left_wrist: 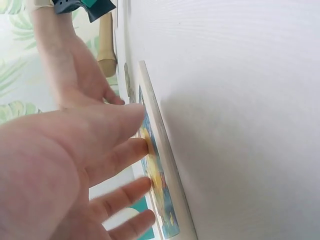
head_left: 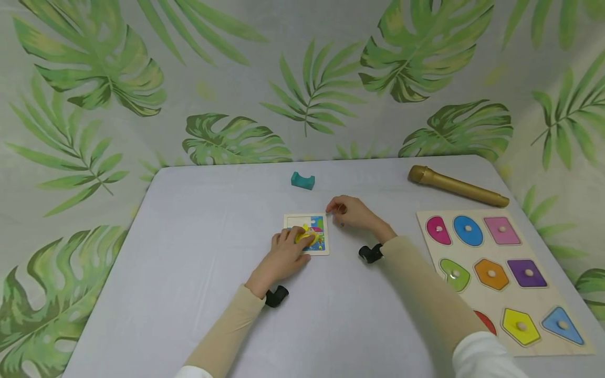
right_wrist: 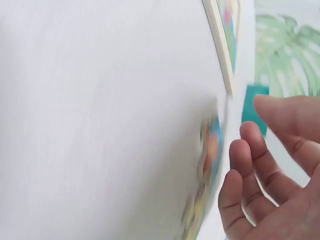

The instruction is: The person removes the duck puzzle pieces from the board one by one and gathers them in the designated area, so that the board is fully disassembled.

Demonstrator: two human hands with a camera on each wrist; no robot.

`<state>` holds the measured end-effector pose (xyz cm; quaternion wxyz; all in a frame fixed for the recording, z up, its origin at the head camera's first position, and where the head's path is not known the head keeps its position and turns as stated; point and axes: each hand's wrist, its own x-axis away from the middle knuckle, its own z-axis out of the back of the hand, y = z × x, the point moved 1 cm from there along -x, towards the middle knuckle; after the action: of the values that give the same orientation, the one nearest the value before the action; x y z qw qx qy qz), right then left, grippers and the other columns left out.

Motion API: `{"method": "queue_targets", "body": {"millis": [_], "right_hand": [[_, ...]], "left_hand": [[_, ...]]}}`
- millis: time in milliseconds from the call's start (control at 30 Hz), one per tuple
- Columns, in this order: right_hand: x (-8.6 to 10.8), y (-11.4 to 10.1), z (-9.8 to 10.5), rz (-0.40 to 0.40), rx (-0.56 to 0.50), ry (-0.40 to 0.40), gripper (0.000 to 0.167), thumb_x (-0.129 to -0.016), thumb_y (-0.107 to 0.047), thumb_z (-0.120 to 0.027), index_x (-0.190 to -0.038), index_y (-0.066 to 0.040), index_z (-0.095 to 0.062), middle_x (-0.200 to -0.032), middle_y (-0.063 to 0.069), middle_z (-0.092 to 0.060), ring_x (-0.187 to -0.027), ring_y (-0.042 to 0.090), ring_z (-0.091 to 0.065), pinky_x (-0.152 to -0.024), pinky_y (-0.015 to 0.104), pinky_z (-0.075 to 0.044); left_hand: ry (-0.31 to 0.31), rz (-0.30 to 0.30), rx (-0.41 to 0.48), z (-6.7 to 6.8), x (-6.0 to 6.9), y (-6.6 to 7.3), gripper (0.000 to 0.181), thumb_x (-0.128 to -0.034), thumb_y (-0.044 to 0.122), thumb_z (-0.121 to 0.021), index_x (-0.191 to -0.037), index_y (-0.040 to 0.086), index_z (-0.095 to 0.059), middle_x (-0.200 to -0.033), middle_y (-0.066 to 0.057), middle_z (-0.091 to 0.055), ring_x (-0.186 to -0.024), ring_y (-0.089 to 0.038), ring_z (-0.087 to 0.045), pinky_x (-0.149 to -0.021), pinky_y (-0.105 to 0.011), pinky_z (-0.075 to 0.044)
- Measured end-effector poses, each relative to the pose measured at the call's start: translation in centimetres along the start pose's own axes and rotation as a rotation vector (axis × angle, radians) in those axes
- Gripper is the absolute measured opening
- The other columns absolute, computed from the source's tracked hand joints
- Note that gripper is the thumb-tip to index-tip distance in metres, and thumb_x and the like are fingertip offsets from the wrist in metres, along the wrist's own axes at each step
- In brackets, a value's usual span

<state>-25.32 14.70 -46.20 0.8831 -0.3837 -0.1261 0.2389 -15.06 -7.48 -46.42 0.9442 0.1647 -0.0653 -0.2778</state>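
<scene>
A small square jigsaw puzzle with a pale wooden frame and colourful picture lies mid-table; part of its upper left is bare. My left hand rests over it, the fingers spread and the fingertips on or just above the picture; exact contact is unclear. Just right of its upper corner is my right hand. In the right wrist view, its fingers are loosely bent, thumb apart, with nothing between them. A blurred colourful puzzle piece sits on the table beside those fingers; the right hand mostly hides it in the head view.
A teal curved block stands behind the puzzle. At the right lie a gold microphone and a wooden shape board with knobbed coloured shapes, partly behind the right sleeve. A leaf-patterned cloth hangs behind the white table.
</scene>
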Motion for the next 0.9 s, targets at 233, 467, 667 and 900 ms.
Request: {"method": "queue_targets", "body": {"millis": [233,467,667,900], "right_hand": [[-1.1,-1.9,-2.1,0.023,0.040,-0.063,0.022,-0.081,0.001,-0.065,-0.101,-0.007,-0.071,-0.102,0.008,-0.052,-0.091,0.024,-0.048,-0.083,0.036,-0.041],[-1.1,-2.5,-2.8,0.022,0.133,-0.060,0.017,-0.080,0.000,-0.067,-0.094,-0.008,-0.072,-0.107,0.010,-0.051,-0.091,0.024,-0.047,-0.082,0.037,-0.040],[-1.1,-2.6,-2.9,0.010,0.109,-0.054,0.017,-0.079,0.002,-0.066,-0.092,-0.007,-0.071,-0.107,0.010,-0.050,-0.093,0.025,-0.046,-0.082,0.037,-0.039],[-1.1,-2.6,-3.0,0.032,0.105,-0.054,0.022,-0.078,0.005,-0.062,-0.095,-0.007,-0.068,-0.106,0.010,-0.054,-0.094,0.025,-0.048,-0.085,0.038,-0.041]], "left_hand": [[-0.037,-0.051,0.007,-0.5,-0.3,-0.1,0.050,-0.0980,0.024,-0.055,-0.142,0.003,-0.045,-0.148,-0.010,-0.036,-0.136,-0.036,-0.028,-0.106,-0.055,-0.022],[-0.029,-0.070,-0.011,-0.5,-0.2,0.1,0.050,-0.0979,0.023,-0.056,-0.142,0.001,-0.044,-0.149,-0.010,-0.036,-0.137,-0.036,-0.029,-0.108,-0.053,-0.025],[-0.015,-0.081,-0.046,-0.2,-0.2,0.4,0.049,-0.0971,0.022,-0.057,-0.140,0.000,-0.046,-0.147,-0.011,-0.039,-0.135,-0.035,-0.033,-0.108,-0.050,-0.027],[-0.008,-0.091,-0.045,-0.2,-0.2,0.4,0.049,-0.0968,0.021,-0.057,-0.139,-0.002,-0.046,-0.146,-0.012,-0.040,-0.134,-0.034,-0.034,-0.108,-0.049,-0.027]]}}
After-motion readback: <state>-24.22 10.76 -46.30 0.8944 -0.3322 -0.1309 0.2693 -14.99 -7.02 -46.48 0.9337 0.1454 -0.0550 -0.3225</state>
